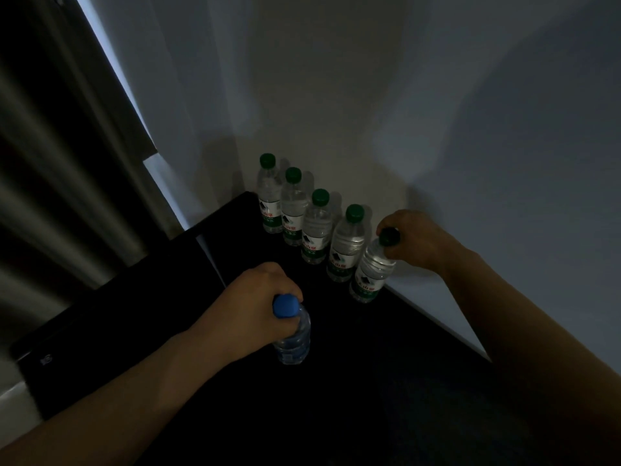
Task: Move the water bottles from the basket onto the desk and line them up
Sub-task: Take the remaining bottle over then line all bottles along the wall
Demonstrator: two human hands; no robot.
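Several clear water bottles with green caps stand in a diagonal row on the dark desk (386, 381) along the wall, from the far bottle (268, 196) to the nearest one (371, 274). My right hand (415, 238) grips the green cap and neck of that nearest bottle, which leans slightly. My left hand (255, 304) holds a blue-capped bottle (292, 334) by its neck, upright, over the desk in front of the row. Whether its base touches the desk is too dark to tell. No basket is in view.
A pale wall (470, 129) runs close behind the row on the right. A dark curtain (60, 163) hangs at the left. A black flat object (117, 314) lies at the desk's left side. The scene is dim.
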